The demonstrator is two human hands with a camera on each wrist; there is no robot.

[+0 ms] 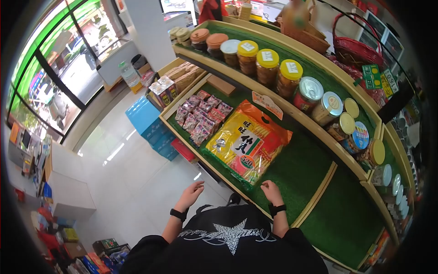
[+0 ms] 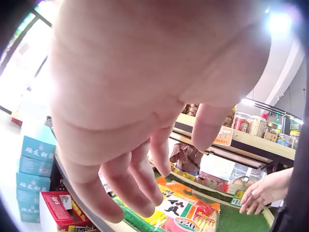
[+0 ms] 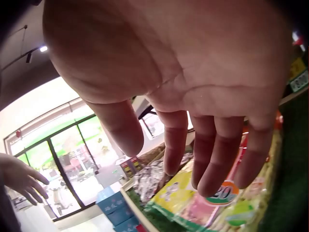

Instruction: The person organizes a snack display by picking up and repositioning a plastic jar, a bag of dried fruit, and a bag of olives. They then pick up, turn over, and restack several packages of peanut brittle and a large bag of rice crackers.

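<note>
A large yellow and red snack bag (image 1: 248,142) marked 520 lies on the green shelf lining in front of the person. Left of it on the shelf sits a pile of small purple and pink packets (image 1: 200,118). The left hand (image 1: 191,194) hovers short of the shelf's front edge, fingers loosely bent and nothing in them. Close to the bag's lower right corner is the right hand (image 1: 272,192), over the shelf lining, also holding nothing. In the right wrist view its relaxed fingers (image 3: 207,169) overlap the bag.
Jars with yellow lids (image 1: 267,64) and other containers line the raised upper ledge. A wooden divider (image 1: 315,194) crosses the shelf on the right. Blue boxes (image 1: 150,123) are stacked on the floor at the left end, near a red box (image 2: 60,210).
</note>
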